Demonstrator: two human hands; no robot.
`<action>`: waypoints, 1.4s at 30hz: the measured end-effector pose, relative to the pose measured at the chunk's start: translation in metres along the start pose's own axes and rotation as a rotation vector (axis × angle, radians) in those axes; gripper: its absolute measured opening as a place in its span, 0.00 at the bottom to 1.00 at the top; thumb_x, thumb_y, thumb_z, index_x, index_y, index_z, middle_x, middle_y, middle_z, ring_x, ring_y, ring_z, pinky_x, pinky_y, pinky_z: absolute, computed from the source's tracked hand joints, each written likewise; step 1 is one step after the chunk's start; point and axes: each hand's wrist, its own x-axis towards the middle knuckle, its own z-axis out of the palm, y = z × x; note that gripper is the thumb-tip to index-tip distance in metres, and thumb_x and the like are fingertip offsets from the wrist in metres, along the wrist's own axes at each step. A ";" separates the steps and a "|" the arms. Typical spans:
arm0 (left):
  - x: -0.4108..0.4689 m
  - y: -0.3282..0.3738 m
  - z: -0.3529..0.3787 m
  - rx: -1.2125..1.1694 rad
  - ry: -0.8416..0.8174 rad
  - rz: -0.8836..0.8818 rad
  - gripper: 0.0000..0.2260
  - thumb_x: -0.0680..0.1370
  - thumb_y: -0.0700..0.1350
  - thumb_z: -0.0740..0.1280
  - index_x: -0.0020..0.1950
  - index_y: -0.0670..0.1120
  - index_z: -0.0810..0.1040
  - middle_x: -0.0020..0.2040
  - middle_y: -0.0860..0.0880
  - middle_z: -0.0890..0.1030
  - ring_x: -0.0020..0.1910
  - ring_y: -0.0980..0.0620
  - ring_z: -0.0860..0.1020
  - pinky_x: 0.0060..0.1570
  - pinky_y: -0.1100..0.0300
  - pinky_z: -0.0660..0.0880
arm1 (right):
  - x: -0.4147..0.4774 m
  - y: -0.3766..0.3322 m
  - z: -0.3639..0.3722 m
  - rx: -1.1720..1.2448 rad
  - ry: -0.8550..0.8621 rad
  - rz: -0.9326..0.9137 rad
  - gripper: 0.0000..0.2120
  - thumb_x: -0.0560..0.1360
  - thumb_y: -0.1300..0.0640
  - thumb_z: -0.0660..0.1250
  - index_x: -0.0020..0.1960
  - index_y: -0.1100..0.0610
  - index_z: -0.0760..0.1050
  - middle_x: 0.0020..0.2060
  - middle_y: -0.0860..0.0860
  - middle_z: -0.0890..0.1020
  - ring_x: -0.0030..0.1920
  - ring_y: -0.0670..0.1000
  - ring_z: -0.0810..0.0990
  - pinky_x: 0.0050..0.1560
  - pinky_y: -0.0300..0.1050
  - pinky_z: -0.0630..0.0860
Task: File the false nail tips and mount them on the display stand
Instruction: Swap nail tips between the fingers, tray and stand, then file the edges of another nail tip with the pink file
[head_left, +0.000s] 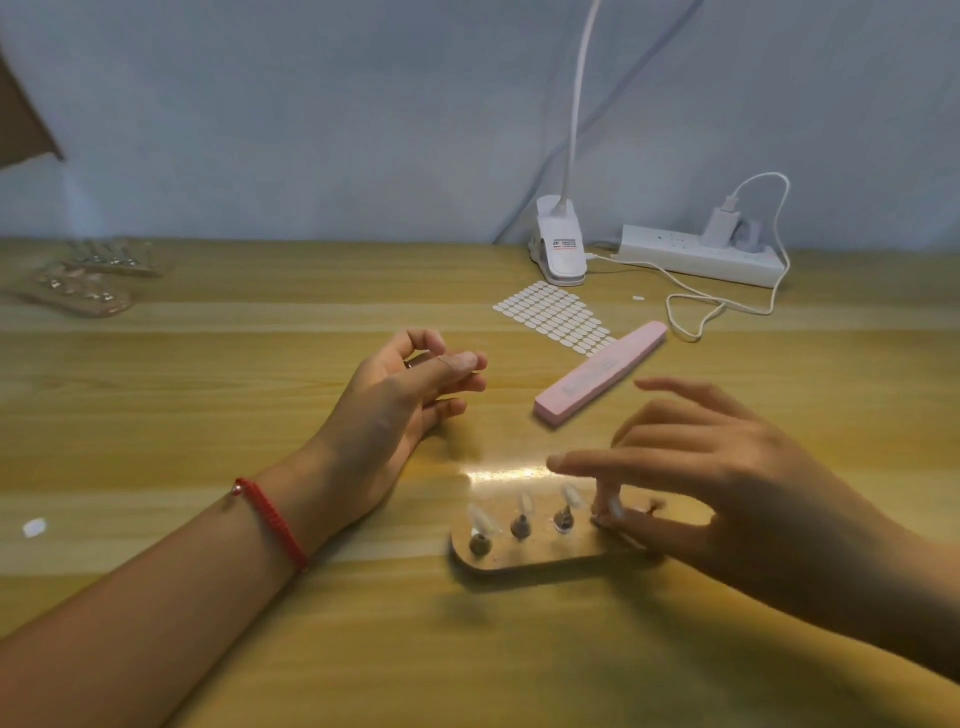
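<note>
On the near side of the wooden table (208, 597) lies the flat display stand (540, 558), and three clear nail tips (524, 505) stand on its pegs in a row. The right hand (727, 478) hovers over the stand's right end with thumb and fingers spread. One finger reaches down to a fourth tip (610, 506), but blur hides whether it pinches that tip or only touches it. The left hand (395, 405) rests on the table to the left of the stand, apart from it, relaxed with its fingers loosely curled and the thumb out. A red bracelet (272, 522) circles its wrist. Beyond the hands a pink nail file (602, 376) lies slantwise, just beside a sheet of white adhesive tabs (556, 314). Farther back are a white clip lamp (558, 249) and a power strip (691, 254) with a charger and white cable (727, 306). More stands (78, 283) lie at the far left, blurred.
</note>
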 end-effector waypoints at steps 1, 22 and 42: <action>0.000 0.000 0.000 0.003 -0.005 0.010 0.11 0.65 0.44 0.69 0.44 0.49 0.69 0.39 0.52 0.83 0.40 0.56 0.81 0.42 0.64 0.75 | -0.001 0.002 -0.002 0.005 0.061 -0.016 0.19 0.73 0.47 0.66 0.64 0.42 0.71 0.45 0.40 0.83 0.47 0.39 0.80 0.67 0.45 0.70; -0.003 -0.007 0.007 0.190 -0.016 0.108 0.15 0.61 0.42 0.75 0.46 0.45 0.81 0.40 0.51 0.85 0.41 0.58 0.82 0.40 0.70 0.75 | 0.060 0.036 0.001 0.847 0.092 0.396 0.27 0.72 0.66 0.71 0.66 0.46 0.74 0.49 0.46 0.85 0.48 0.47 0.83 0.46 0.37 0.80; -0.004 -0.004 0.005 0.183 -0.039 0.088 0.13 0.63 0.54 0.74 0.45 0.54 0.85 0.45 0.48 0.85 0.44 0.55 0.83 0.41 0.67 0.77 | 0.037 0.079 0.028 0.071 0.098 0.230 0.19 0.80 0.49 0.53 0.67 0.52 0.72 0.49 0.49 0.79 0.42 0.51 0.79 0.38 0.42 0.73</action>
